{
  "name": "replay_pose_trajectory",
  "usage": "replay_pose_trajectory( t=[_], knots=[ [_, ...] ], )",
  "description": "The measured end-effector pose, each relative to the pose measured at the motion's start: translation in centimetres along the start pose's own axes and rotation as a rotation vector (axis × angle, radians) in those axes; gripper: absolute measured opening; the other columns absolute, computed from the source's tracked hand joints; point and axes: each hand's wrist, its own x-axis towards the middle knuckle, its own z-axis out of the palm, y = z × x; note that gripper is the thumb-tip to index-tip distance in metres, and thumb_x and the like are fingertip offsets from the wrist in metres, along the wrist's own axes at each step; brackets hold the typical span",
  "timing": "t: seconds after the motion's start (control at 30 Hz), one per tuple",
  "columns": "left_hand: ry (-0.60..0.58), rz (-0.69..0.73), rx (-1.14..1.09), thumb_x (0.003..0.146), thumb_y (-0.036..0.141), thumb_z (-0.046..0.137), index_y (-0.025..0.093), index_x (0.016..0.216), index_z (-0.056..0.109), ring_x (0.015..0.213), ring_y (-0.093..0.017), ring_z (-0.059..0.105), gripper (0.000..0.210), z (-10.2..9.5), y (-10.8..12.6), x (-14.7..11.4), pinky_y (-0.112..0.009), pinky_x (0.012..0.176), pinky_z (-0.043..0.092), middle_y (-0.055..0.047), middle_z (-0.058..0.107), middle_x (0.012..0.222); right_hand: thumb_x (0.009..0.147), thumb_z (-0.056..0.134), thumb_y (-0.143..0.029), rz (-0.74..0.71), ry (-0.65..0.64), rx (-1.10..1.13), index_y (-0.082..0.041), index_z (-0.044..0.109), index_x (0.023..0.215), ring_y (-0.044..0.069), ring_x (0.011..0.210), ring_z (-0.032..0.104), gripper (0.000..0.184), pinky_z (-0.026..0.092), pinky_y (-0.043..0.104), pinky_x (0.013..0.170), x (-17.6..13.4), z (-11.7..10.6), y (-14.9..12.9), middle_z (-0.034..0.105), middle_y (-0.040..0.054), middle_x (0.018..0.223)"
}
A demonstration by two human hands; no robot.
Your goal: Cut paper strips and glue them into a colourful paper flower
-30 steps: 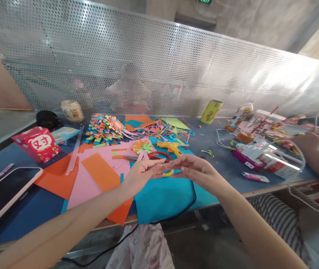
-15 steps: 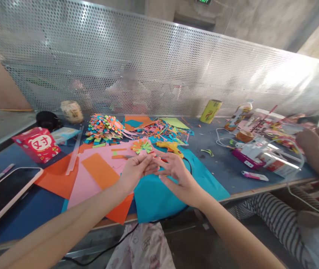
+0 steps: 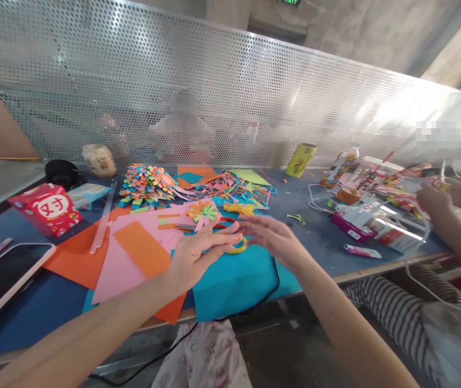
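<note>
My left hand (image 3: pixel 193 253) hovers over the sheets with its fingers stretched out and nothing in it. Across from it, my right hand (image 3: pixel 274 240) is also empty, its fingers loosely extended and slightly blurred. Scissors with red and yellow handles (image 3: pixel 238 248) lie beneath and between my fingertips, partly hidden. Just beyond my left fingers sits a small green and orange paper flower (image 3: pixel 200 210). A yellow glue gun (image 3: pixel 238 208) lies behind my right fingertips. Blue paper (image 3: pixel 230 285) spreads below both hands, beside pink paper (image 3: pixel 123 267) and an orange strip (image 3: pixel 143 248).
A pile of fringed paper flowers (image 3: pixel 145 186) and scattered paper scraps (image 3: pixel 234 186) lie at the back. A red box (image 3: pixel 45 209) and a phone (image 3: pixel 9 280) are on the left. A purple-handled cutter (image 3: pixel 362 251) lies right, near another person's hands (image 3: pixel 436 202).
My hands were together at the fingertips; now they are apart with fingers extended. The scissors' yellow handle shows between them. The black cord has shifted on the blue paper.
</note>
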Motion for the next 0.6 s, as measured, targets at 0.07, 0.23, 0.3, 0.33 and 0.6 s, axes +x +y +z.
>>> replay_pose_trajectory(
  t=[0.07,0.23,0.3,0.33,0.6],
  knots=[
    [-0.059,0.158,0.171,0.090,0.022,0.048,0.024,0.109,0.064,0.117,-0.021,0.055,0.025,-0.1,-0.3,-0.2,-0.048,0.114,0.025,-0.003,0.069,0.111,0.069,0.072,-0.041,0.118,-0.239,0.182,-0.018,0.065,0.097,0.019,0.085,0.067,0.037,0.055,0.035,0.076,-0.8,2.0,0.4,0.069,0.0075,0.097],
    [-0.210,0.312,0.630,0.093,0.015,0.035,0.021,0.136,0.037,0.134,-0.018,0.034,0.043,-0.4,-1.2,0.2,-0.052,0.116,0.011,-0.006,0.053,0.133,0.067,0.076,-0.036,0.181,-0.252,0.339,-0.016,0.068,0.084,0.017,0.079,0.068,0.027,0.055,0.037,0.081,-1.6,4.4,0.2,0.071,0.0042,0.084],
    [-0.213,0.403,0.802,0.092,0.009,0.035,0.018,0.136,0.037,0.137,-0.018,0.028,0.045,-0.4,-1.4,0.3,-0.052,0.116,0.002,-0.006,0.055,0.132,0.065,0.078,-0.035,0.209,-0.230,0.319,-0.014,0.069,0.085,0.016,0.076,0.069,0.030,0.055,0.036,0.081,-1.4,4.0,0.2,0.072,0.0042,0.080],
    [-0.204,0.453,0.874,0.091,0.007,0.036,0.016,0.134,0.039,0.138,-0.017,0.027,0.044,-0.3,-1.4,0.4,-0.051,0.116,0.000,-0.006,0.058,0.129,0.064,0.078,-0.035,0.220,-0.223,0.297,-0.014,0.069,0.087,0.016,0.076,0.069,0.032,0.056,0.036,0.081,-1.2,3.7,0.2,0.072,0.0044,0.080],
    [-0.157,0.501,0.978,0.089,0.020,0.045,0.016,0.123,0.051,0.134,-0.023,0.037,0.035,-0.3,-1.2,0.0,-0.047,0.114,0.012,-0.008,0.057,0.130,0.049,0.081,-0.044,0.119,-0.026,-0.091,-0.017,0.070,0.072,0.019,0.066,0.069,0.037,0.058,0.034,0.070,-0.9,1.9,0.1,0.072,0.0024,0.068]
  ],
)
